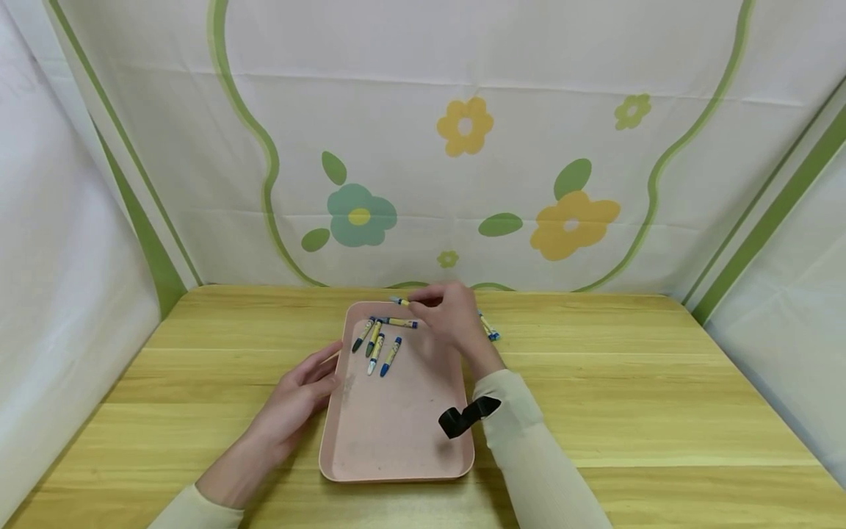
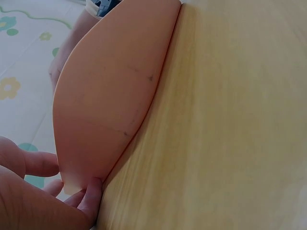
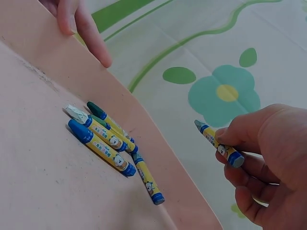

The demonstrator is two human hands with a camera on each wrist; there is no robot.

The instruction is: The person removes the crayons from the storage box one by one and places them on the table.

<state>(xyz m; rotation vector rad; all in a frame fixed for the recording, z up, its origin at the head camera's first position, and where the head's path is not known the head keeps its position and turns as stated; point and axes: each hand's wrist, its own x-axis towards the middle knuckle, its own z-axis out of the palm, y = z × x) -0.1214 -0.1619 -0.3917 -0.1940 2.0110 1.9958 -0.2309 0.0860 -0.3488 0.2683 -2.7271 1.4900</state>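
In the head view my right hand (image 1: 451, 312) is over the far right part of a pink tray (image 1: 396, 441). Thumb and fingers pinch a crayon (image 3: 218, 143) with a grey-green tip and a yellow wrapper, held beyond the tray's rim in the right wrist view. Several crayons lie inside the tray at its far left, among them a blue crayon (image 3: 101, 147), a white crayon (image 1: 375, 355) and a dark green crayon (image 1: 363, 335). Against the tray's left side, my left hand (image 1: 297, 397) touches the wall with extended fingers (image 2: 43, 164).
More blue-and-yellow crayons (image 1: 489, 328) lie on the wooden table (image 1: 628, 397) right of the tray, partly hidden by my right hand. A white curtain (image 1: 410, 162) with flowers hangs behind the table. A black wrist mount (image 1: 468, 417) sits on the right sleeve.
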